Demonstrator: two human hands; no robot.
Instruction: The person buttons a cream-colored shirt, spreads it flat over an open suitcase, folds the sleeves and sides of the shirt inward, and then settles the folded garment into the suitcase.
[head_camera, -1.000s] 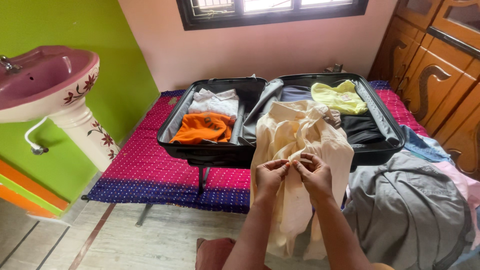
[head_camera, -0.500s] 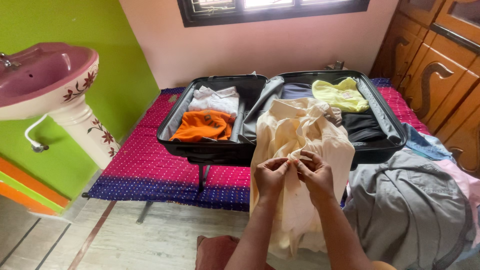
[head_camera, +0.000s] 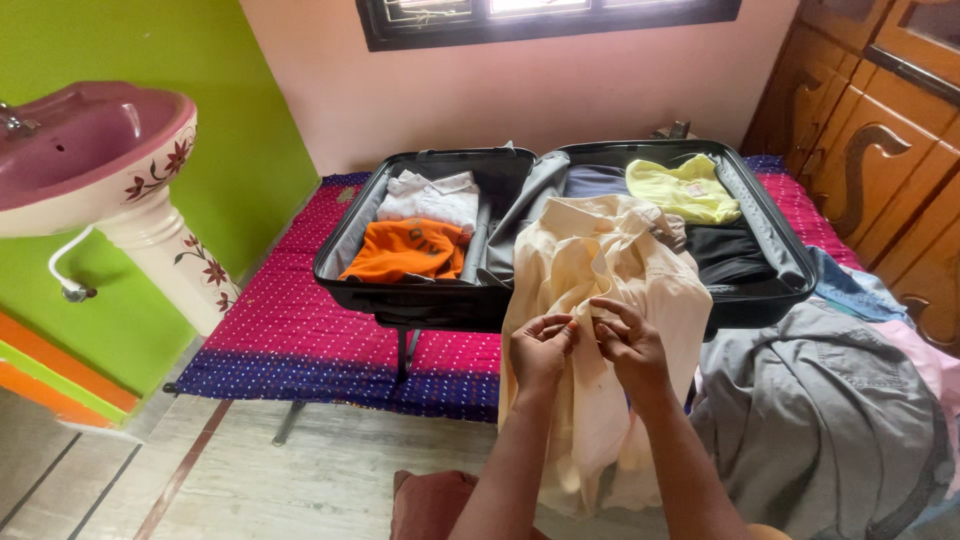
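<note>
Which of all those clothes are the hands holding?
The cream shirt, hanging over the suitcase's front edge. Both hands pinch it. The orange, white and yellow clothes lie folded inside, untouched.

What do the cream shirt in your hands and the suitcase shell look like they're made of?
Cream shirt: thin woven cloth, probably cotton, matte; it creases and drapes limply where the left hand and right hand pinch it. Suitcase: hard shell, likely black plastic, slightly glossy, with a rigid rim and grey fabric lining.
</note>
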